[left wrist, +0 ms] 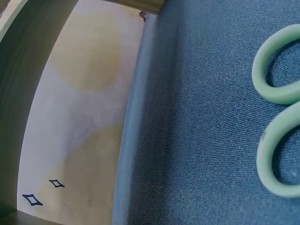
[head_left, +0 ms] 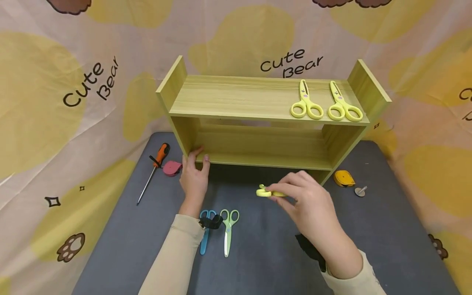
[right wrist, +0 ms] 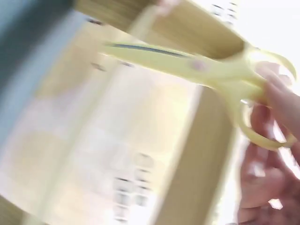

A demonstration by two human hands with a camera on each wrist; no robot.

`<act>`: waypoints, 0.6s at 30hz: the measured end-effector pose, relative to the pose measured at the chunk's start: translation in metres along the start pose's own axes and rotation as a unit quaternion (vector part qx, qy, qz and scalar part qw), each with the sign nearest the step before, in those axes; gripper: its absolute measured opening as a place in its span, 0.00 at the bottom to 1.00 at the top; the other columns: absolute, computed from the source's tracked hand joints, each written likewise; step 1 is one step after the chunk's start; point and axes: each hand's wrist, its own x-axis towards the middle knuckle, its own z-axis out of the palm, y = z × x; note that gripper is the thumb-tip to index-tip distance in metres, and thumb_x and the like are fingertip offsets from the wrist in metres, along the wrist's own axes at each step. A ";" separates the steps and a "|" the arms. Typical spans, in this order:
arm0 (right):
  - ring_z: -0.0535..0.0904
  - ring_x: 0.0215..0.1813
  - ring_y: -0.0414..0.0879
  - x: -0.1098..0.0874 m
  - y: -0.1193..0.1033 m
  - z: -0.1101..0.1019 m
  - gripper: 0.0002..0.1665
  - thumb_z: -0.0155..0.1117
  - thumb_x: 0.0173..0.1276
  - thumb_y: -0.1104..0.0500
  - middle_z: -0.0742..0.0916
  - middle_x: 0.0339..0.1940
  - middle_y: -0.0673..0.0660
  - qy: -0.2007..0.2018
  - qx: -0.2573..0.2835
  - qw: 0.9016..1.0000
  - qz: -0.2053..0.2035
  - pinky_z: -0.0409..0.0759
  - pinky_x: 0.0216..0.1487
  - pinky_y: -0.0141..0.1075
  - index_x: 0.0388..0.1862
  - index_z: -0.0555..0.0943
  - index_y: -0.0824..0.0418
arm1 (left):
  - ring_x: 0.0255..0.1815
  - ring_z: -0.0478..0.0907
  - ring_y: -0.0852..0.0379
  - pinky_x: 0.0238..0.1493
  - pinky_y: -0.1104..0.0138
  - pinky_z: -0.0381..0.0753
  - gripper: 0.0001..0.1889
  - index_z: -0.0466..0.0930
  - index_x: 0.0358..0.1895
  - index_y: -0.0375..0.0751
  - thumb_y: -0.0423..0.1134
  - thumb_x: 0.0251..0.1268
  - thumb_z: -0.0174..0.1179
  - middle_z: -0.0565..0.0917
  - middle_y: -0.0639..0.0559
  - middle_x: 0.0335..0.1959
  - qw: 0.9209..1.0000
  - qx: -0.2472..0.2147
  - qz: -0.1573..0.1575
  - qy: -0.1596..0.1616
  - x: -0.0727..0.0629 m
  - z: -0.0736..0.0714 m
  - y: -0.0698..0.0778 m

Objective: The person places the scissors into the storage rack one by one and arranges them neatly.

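My right hand [head_left: 311, 200] pinches a pair of yellow scissors [head_left: 263, 193] by the handles, in front of the wooden shelf [head_left: 236, 96]. In the right wrist view the scissors' blades [right wrist: 154, 61] look closed, and the fingers [right wrist: 281, 101] are at the handle loops. My left hand [head_left: 195, 176] holds the shelf at its lower left corner, with fingertips over the lower board [head_left: 265, 149]. Two more pairs of yellow scissors [head_left: 304, 102] [head_left: 343, 104] lie on the top board at the right. Green scissors [head_left: 228, 231] and blue scissors [head_left: 204, 241] lie on the table below.
On the grey table [head_left: 258, 262], an orange-handled screwdriver [head_left: 153, 174] and a pink tape measure [head_left: 171, 168] lie left of the shelf. To the right are a yellow tape measure [head_left: 343, 178] and a small metal disc with a stem [head_left: 360, 191]. A printed curtain [head_left: 236, 37] hangs behind.
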 end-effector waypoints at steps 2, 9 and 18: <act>0.79 0.36 0.46 0.013 -0.007 -0.010 0.13 0.85 0.54 0.66 0.89 0.35 0.48 0.110 0.027 0.990 -0.079 0.76 0.33 0.35 0.38 0.94 0.55 | 0.69 0.74 0.32 0.56 0.32 0.71 0.20 0.78 0.68 0.59 0.56 0.78 0.57 0.69 0.42 0.77 1.000 0.000 0.002 0.001 0.000 0.000 0.000; 0.74 0.24 0.58 0.061 -0.014 -0.008 0.04 0.78 0.59 0.69 0.91 0.27 0.57 0.426 0.040 0.874 -0.230 0.70 0.29 0.42 0.28 0.93 0.62 | 0.70 0.73 0.33 0.56 0.32 0.71 0.20 0.79 0.67 0.59 0.56 0.78 0.57 0.70 0.43 0.77 1.000 -0.005 0.003 -0.002 0.000 0.002 0.001; 0.80 0.30 0.56 0.089 0.018 0.010 0.10 0.76 0.66 0.68 0.92 0.39 0.54 0.292 -0.086 0.937 -0.169 0.73 0.25 0.42 0.44 0.93 0.58 | 0.63 0.78 0.33 0.50 0.35 0.74 0.19 0.79 0.66 0.59 0.54 0.78 0.59 0.72 0.43 0.74 1.000 -0.003 0.005 0.006 0.000 0.000 0.001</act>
